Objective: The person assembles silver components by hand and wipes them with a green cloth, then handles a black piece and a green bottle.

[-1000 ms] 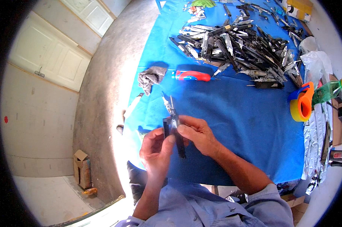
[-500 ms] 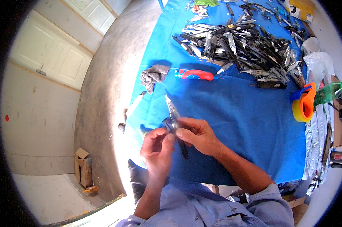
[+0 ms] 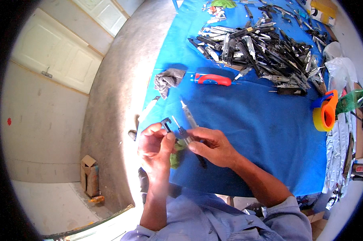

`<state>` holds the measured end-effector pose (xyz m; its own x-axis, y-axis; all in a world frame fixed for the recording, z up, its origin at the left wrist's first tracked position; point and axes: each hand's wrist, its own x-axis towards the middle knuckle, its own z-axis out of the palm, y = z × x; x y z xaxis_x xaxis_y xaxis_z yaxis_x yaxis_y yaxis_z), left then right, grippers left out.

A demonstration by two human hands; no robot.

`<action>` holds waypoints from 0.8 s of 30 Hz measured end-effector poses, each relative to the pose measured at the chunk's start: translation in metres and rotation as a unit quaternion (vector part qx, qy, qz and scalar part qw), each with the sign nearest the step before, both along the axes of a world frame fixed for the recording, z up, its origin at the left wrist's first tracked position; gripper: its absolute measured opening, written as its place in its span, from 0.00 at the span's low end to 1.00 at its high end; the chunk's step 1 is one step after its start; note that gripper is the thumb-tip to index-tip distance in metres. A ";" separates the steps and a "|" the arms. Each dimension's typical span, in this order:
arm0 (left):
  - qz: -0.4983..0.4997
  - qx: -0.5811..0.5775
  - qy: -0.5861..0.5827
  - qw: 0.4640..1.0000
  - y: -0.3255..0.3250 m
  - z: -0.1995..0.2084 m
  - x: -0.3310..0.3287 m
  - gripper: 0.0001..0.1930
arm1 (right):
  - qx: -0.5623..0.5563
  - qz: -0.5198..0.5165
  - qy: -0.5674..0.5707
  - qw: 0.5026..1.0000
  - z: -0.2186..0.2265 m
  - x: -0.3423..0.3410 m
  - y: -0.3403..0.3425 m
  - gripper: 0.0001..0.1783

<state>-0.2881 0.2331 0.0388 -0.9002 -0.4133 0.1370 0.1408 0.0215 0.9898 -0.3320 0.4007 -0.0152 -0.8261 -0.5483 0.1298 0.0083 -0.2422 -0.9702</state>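
Clock positions are taken from the right hand; at 8 to 9, far off on the floor, a cardboard box; at 9, the left hand, thumb and index finger pinching a small black bracket, which stands up from the fingertips toward 12; at 11, a crumpled grey cloth on the blue worktop; at 8 to 9, partly behind the left hand, a green item.

Grey-and-black slim mechanism: pinched between thumb and fingers of the right hand; its pale tip points to 11 beyond the fingers, its black end shows below them toward 7; bracket just beside it, apart.

At 12, a red-and-blue screwdriver; at 1, a heap of similar black and silver mechanisms; between 2 and 3, a yellow tape roll on an orange holder, then a green bottle; just past 3, a dark container with a red label, print too small to make out.
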 end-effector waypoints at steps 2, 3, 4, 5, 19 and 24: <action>-0.001 -0.015 0.001 1.000 -0.005 0.006 -0.004 0.18 | 0.010 0.000 0.014 1.000 0.003 0.000 0.000 0.19; -0.008 -0.020 0.004 1.000 -0.008 0.006 -0.005 0.20 | 0.016 0.000 0.022 1.000 0.004 0.000 0.001 0.19; -0.015 -0.025 0.007 1.000 -0.010 0.005 -0.006 0.21 | 0.021 0.000 0.030 0.999 0.005 0.000 0.001 0.19; -0.023 -0.029 0.009 0.999 -0.012 0.003 -0.006 0.22 | 0.022 0.001 0.034 0.999 0.005 0.000 0.001 0.18; -0.101 -0.026 -0.032 0.994 -0.023 0.006 -0.006 0.25 | 0.044 -0.002 0.061 0.997 0.004 0.001 0.002 0.19; -0.108 -0.053 -0.057 0.991 -0.019 0.004 -0.002 0.28 | 0.037 0.007 0.025 0.999 0.004 0.001 0.003 0.19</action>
<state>-0.2904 0.2146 0.0426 -0.9781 -0.1985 0.0623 0.0416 0.1068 0.9934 -0.3309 0.4035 -0.0108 -0.8113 -0.5700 0.1299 -0.0384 -0.1697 -0.9847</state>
